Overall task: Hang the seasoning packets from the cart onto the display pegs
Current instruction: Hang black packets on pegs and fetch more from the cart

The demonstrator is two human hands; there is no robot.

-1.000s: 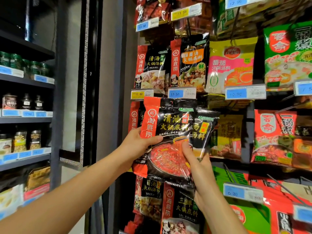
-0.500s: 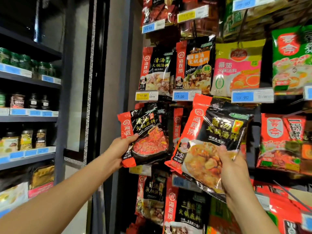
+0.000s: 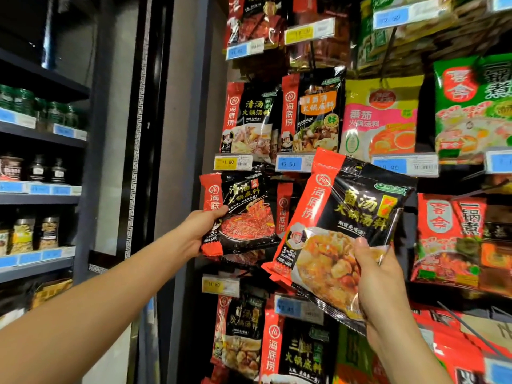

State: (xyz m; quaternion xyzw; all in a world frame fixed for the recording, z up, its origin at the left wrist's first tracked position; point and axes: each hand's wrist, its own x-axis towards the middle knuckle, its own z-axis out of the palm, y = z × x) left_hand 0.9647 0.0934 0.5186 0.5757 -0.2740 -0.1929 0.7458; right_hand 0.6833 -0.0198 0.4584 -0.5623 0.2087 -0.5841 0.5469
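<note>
My left hand [image 3: 203, 230] grips a black-and-red packet with a red soup picture [image 3: 243, 214] by its lower left edge, holding it up against the leftmost column of the peg wall, just under the yellow 11.80 price tag [image 3: 232, 162]. My right hand [image 3: 381, 284] holds a second black-and-red packet with a yellow mushroom soup picture [image 3: 340, 225] by its lower right corner. That packet is tilted clockwise in front of the second column, apart from the wall. A bare peg [image 3: 465, 327] sticks out at the lower right. The cart is out of view.
Hanging packets fill the wall: black-and-red ones [image 3: 310, 112] above, a yellow-pink one [image 3: 379, 117], green and red ones [image 3: 471, 106] to the right. Blue price tags [image 3: 293, 163] jut from peg ends. A dark pillar [image 3: 155, 134] and shelves of jars [image 3: 33, 234] stand to the left.
The two packets, held together a second ago, have been pulled apart. My left hand carried the red soup packet left to the wall; my right hand brought the mushroom packet right and nearer.
</note>
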